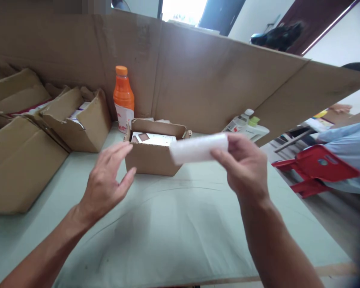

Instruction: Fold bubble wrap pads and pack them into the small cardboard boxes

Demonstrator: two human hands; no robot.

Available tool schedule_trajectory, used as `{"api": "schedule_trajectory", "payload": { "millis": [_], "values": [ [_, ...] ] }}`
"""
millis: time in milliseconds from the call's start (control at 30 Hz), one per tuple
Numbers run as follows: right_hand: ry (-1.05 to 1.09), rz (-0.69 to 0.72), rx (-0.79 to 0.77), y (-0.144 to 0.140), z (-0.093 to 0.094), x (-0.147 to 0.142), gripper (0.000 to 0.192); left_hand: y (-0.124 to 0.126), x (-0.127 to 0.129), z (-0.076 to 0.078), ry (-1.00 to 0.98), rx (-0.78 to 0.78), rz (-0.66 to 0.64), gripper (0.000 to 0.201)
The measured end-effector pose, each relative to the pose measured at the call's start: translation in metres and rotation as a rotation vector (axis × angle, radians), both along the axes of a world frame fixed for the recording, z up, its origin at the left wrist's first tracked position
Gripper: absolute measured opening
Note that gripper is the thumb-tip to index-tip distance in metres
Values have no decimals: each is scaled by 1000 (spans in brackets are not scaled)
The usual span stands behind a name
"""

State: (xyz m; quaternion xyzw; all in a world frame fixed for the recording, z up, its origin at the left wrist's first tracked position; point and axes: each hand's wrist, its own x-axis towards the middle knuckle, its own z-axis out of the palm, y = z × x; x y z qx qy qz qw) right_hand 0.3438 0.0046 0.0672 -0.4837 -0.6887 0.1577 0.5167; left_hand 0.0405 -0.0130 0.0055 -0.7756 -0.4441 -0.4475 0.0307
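**White foam strip held above the open carton**

The right hand pinches a blurred white foam strip by its right end, holding it in the air over the middle of the bench. The left hand hovers beside it, fingers spread and holding nothing, just in front of a small open cardboard carton with white boxes inside. An orange-capped bottle stands behind the carton against the cardboard wall along the far edge. More opened cartons crowd the far left corner.
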Motion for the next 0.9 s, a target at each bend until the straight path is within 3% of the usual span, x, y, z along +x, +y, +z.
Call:
{"api": "schedule_trajectory", "payload": {
  "millis": [67, 133, 233, 300, 400, 533, 633, 767, 900],
  "values": [
    [-123, -75, 37, 37, 13, 2, 29, 28, 5, 3, 43, 48, 18, 51],
    [-404, -168, -52, 66, 19, -1, 23, 46, 10, -3, 84, 59, 27, 43],
    [-878, -311, -187, 88, 23, -11, 15, 54, 15, -14, 98, 93, 24, 37],
    [-1064, -358, -196, 93, 28, -17, 22, 53, 16, -18, 84, 116, 22, 36],
    [-1160, -356, -203, 95, 41, -20, 32, 51, 16, -19, 77, 120, 27, 33],
    [-1231, -337, -287, 99, 51, -25, 18, 51, 16, -18, 67, 114, 31, 30],
    [-1309, -343, -335, 104, 43, -38, 8, 51, 18, -19, 65, 134, 35, 29],
    [-1376, -306, -395, 110, 22, -55, 19, 48, 18, -18, 82, 152, 40, 27],
    [-1337, -204, -495, 108, 12, -50, 29, 46, 17, -18, 100, 149, 48, 29]
  ]
}}
